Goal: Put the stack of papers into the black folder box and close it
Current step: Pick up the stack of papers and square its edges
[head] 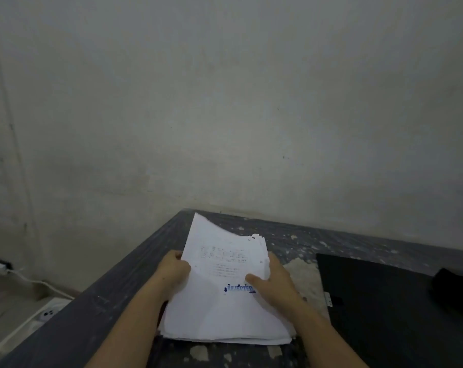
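White stack of papers (pixel 225 296) held in both hands, centre-bottom of head view, over dark grey table (pixel 113 304). Far end tilted up off the surface, top far corner raised toward the wall; near edge low, at or just above tabletop, can't tell if touching. Top sheet printed with faint text lines, blurred, unreadable; blue stamp reading "REJECTED" (pixel 239 288) near right side of sheet. Far-right edges of sheets fanned slightly, not flush.

Left hand (pixel 173 269) closed on left edge of stack, fingers curled around it, thumb side toward the page. Right hand (pixel 274 282) gripping right edge, thumb (pixel 254 278) pressed flat on top sheet just above the stamp, remaining fingers wrapped along the side and under. Both forearms bare, entering from bottom of frame.

Black folder box (pixel 384 309) flat on table to the right of the stack, near right hand but apart from it, lid down, small white label (pixel 328 298) on its left edge. Dark rounded object (pixel 453 288) at far right on or behind the box, too dark to identify.

Table surface worn, pale paint chips and a bare pale patch (pixel 302 272) between stack and box. Plain off-white wall (pixel 225 102) behind. White power strip (pixel 48 312) with white cable (pixel 34 281) on floor at lower left.
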